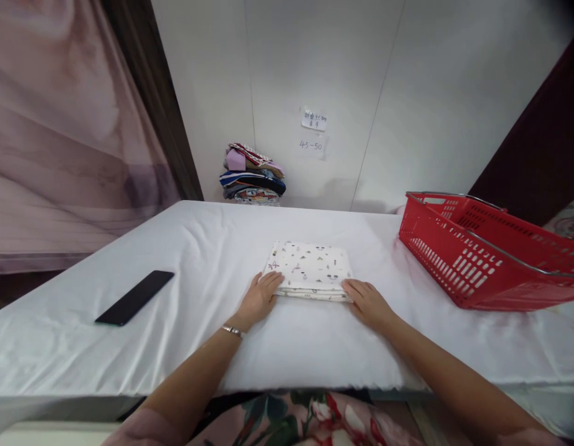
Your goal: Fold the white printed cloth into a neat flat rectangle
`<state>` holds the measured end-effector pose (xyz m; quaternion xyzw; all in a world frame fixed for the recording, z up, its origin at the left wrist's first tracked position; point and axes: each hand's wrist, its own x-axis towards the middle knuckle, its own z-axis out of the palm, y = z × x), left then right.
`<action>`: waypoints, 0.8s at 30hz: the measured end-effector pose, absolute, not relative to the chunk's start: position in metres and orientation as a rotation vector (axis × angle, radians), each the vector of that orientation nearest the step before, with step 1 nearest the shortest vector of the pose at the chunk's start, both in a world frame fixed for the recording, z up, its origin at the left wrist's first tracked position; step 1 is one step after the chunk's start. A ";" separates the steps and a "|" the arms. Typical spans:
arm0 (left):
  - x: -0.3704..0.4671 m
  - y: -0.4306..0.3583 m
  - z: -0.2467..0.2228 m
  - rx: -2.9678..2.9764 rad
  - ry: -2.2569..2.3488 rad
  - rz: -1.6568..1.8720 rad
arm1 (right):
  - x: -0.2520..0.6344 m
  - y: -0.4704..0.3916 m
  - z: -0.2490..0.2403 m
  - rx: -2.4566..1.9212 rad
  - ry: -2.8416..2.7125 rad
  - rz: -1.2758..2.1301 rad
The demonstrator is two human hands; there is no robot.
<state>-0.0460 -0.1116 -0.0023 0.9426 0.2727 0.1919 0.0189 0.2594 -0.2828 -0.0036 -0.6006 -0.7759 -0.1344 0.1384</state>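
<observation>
A white folded cloth (310, 263) with a small printed pattern lies flat on the white-covered table, its layers showing along the near edge. At its near left corner is my left hand (260, 299), fingers over the top of the cloth and a bracelet on the wrist. My right hand (368, 302) holds the near right corner, with its fingers over the edge. Both hands are closed lightly on the cloth, and the parts of the fingers under it are hidden.
To the right stands a red plastic basket (482, 260) with metal handles. A black phone-like slab (136, 297) lies at the left. Behind the table's far edge a pile of folded clothes (253, 176) rests against the wall, near paper signs (313, 121). A pink curtain (73, 124) hangs left.
</observation>
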 end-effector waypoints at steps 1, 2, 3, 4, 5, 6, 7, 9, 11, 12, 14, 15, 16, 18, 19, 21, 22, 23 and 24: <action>-0.046 -0.111 -0.003 2.927 0.845 0.602 | 0.259 -0.281 -0.003 -1.742 -2.237 -0.387; -0.046 -0.111 -0.003 2.929 0.843 0.603 | 0.260 -0.279 -0.003 -1.740 -2.227 -0.391; -0.046 -0.111 -0.003 2.932 0.840 0.603 | 0.260 -0.277 -0.003 -1.732 -2.214 -0.400; -0.046 -0.111 -0.003 2.936 0.839 0.601 | 0.261 -0.275 -0.002 -1.719 -2.196 -0.410; -0.046 -0.111 -0.003 2.940 0.839 0.599 | 0.262 -0.273 0.000 -1.703 -2.174 -0.421; -0.045 -0.111 -0.003 2.941 0.840 0.597 | 0.262 -0.271 0.002 -1.689 -2.151 -0.430; -0.045 -0.111 -0.002 2.940 0.842 0.598 | 0.263 -0.269 0.006 -1.681 -2.129 -0.434; -0.045 -0.112 -0.002 2.928 0.855 0.606 | 0.263 -0.266 0.015 -1.685 -2.083 -0.415; -0.043 -0.113 -0.003 2.901 0.883 0.618 | 0.263 -0.263 0.027 -1.687 -2.042 -0.366; -0.042 -0.114 -0.003 2.885 0.904 0.624 | 0.263 -0.262 0.034 -1.679 -2.026 -0.335; -0.039 -0.116 -0.003 2.856 0.943 0.639 | 0.262 -0.259 0.048 -1.652 -2.003 -0.285; -0.038 -0.118 -0.004 2.844 0.962 0.651 | 0.261 -0.257 0.054 -1.639 -1.995 -0.268; -0.036 -0.119 -0.004 2.834 0.979 0.665 | 0.260 -0.255 0.060 -1.630 -1.987 -0.255; -0.033 -0.120 -0.004 2.819 1.019 0.695 | 0.258 -0.251 0.071 -1.615 -1.973 -0.239; -0.032 -0.120 -0.003 2.816 1.043 0.709 | 0.256 -0.250 0.076 -1.609 -1.971 -0.235; -0.031 -0.118 -0.001 2.819 1.092 0.730 | 0.253 -0.248 0.085 -1.604 -1.969 -0.228; -0.032 -0.116 0.001 2.822 1.111 0.740 | 0.251 -0.248 0.090 -1.606 -1.966 -0.222; -0.034 -0.115 0.005 2.822 1.116 0.755 | 0.250 -0.249 0.095 -1.612 -1.954 -0.211; -0.037 -0.113 0.010 2.816 1.106 0.779 | 0.250 -0.251 0.100 -1.620 -1.927 -0.190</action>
